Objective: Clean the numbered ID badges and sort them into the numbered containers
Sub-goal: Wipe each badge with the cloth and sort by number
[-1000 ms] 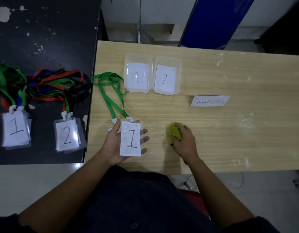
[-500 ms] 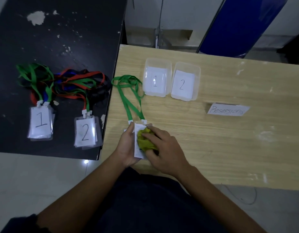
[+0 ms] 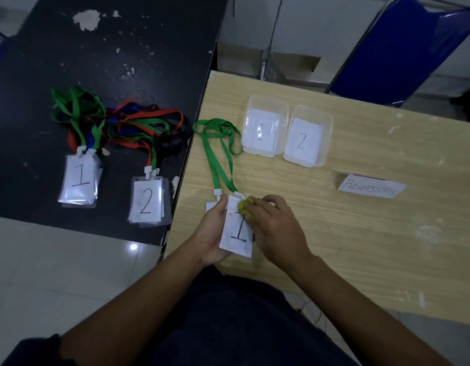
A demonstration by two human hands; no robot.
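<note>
My left hand (image 3: 211, 231) holds a white badge marked 1 (image 3: 238, 233) from below, its green lanyard (image 3: 218, 154) trailing across the wooden table (image 3: 360, 247). My right hand (image 3: 276, 225) grips a yellow cloth (image 3: 245, 206) and presses it on the badge's top right corner. Two clear containers stand at the table's back: container 1 (image 3: 264, 125) and container 2 (image 3: 308, 137). On the black table (image 3: 109, 48) at left lie a pile of badges marked 1 (image 3: 79, 180) and a pile marked 2 (image 3: 146, 200), with tangled lanyards (image 3: 128, 122) behind them.
A folded paper sign (image 3: 371, 187) with handwriting stands right of the containers. A blue chair (image 3: 403, 46) is behind the wooden table's far edge. The black table's edge butts against the wooden table's left side. Tiled floor shows below the black table.
My right hand brought the yellow cloth from the table onto the badge and has slid it up to the badge's top. My left hand kept holding the badge.
</note>
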